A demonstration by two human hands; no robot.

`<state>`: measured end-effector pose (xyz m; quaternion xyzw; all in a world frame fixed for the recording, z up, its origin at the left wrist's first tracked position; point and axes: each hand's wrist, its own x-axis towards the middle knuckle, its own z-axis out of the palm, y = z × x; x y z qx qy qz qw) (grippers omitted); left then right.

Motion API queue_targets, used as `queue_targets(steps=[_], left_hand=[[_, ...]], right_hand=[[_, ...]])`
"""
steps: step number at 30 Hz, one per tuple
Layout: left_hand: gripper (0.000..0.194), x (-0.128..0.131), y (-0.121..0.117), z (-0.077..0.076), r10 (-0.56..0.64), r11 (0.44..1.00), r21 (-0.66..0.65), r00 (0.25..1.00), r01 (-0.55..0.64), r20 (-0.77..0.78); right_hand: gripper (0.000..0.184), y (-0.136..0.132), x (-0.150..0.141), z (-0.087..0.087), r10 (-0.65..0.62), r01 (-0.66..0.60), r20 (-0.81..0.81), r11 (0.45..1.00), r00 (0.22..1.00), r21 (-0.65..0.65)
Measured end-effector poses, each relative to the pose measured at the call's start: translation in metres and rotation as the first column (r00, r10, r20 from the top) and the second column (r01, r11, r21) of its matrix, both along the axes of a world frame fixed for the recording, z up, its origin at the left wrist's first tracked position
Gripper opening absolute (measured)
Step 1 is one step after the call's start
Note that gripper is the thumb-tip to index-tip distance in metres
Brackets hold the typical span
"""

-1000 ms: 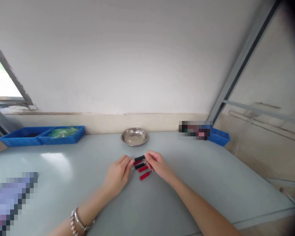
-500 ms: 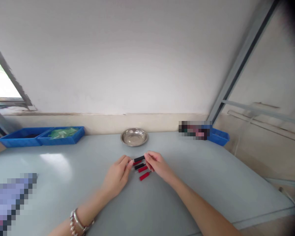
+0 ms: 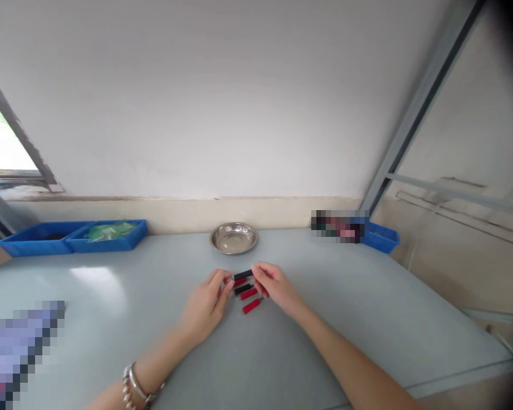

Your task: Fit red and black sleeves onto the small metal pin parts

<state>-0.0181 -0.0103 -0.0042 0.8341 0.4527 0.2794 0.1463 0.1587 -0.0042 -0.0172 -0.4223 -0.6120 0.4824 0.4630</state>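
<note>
A small stick-shaped piece, black with a red end (image 3: pixel 241 276), is held just above the grey table (image 3: pixel 111 319) between both hands. My left hand (image 3: pixel 205 304) pinches its red left end with curled fingers. My right hand (image 3: pixel 276 286) grips its black right end. Under it lie two similar pieces on the table: a black-and-red one (image 3: pixel 245 291) and a red one (image 3: pixel 252 306). A bracelet sits on my left wrist.
A round steel bowl (image 3: pixel 233 237) stands behind the hands near the wall. Two blue trays (image 3: pixel 72 235) sit at the back left, one holding green material. Another blue tray (image 3: pixel 380 236) is at the back right. A metal frame post rises on the right.
The hands have barely moved; the held piece is lifted slightly and my left fingers have closed tighter on its red end.
</note>
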Motion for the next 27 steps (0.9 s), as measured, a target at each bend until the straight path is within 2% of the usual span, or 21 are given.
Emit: queue_targets(steps=[16, 27], left_hand=[[0.029, 0.0015, -0.0004, 0.0048, -0.020, 0.999, -0.035, 1.000, 0.020, -0.010], [0.032, 0.0019, 0.0005, 0.0041, -0.033, 0.999, -0.013, 0.999, 0.032, -0.011]], right_hand=[[0.043, 0.0004, 0.0004, -0.0008, -0.007, 0.008, 0.025, 1.000, 1.000, -0.005], [0.043, 0.0008, 0.0010, -0.0014, -0.005, 0.005, 0.007, 1.000, 1.000, 0.004]])
